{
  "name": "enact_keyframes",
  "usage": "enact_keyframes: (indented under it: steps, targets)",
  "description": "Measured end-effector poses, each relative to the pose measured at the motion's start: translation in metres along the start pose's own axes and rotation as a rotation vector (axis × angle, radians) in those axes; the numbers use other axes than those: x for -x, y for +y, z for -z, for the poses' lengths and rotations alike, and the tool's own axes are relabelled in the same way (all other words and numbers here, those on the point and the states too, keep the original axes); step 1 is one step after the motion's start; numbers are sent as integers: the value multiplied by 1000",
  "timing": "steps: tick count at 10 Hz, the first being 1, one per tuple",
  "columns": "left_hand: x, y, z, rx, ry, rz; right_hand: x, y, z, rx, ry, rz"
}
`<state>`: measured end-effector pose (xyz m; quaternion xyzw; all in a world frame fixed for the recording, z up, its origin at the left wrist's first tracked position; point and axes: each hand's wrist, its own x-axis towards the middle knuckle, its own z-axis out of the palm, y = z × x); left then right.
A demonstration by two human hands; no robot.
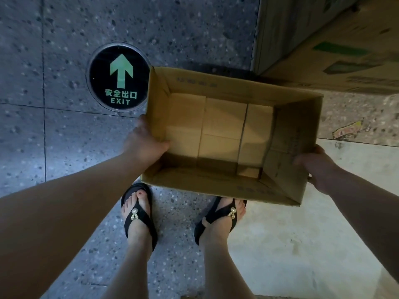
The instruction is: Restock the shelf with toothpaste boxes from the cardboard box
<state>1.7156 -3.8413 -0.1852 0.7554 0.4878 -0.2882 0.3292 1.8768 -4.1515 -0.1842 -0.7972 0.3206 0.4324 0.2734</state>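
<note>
**Empty carton carried by both short ends**

The cardboard box (233, 134) hangs above the floor (54, 130), open side up, with one hand on each short end so the load stays level. The left hand (143, 140) wraps the left wall: its thumb hooks over the rim into the box while the fingers (142, 121) press the outer face. The right hand (317, 169) clamps the right wall from outside, fingers curled onto the cardboard near the lower corner. Both hands are therefore clenched on the carton.

Between the two sets of fingers, the box interior shows only bare bottom flaps; no toothpaste boxes are visible inside, and no shelf is in view. Beyond the right-hand fingers stands another large carton (345, 50). Just past the left-hand fingers lies a round exit marker (119, 77) set in the floor.

Judging by the bare interior, the restocking looks finished.
</note>
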Motion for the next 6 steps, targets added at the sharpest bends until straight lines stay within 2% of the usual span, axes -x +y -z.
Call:
enact_keyframes:
  steps: [3,4,6]
  targets:
    - [28,8,9,-188,6,-57,46,-18,-12,178,172,124]
    - [59,21,34,-202,-51,-109,89,-30,-9,242,106,203]
    - [143,53,118,-147,-35,-190,209,-68,8,365,2,414]
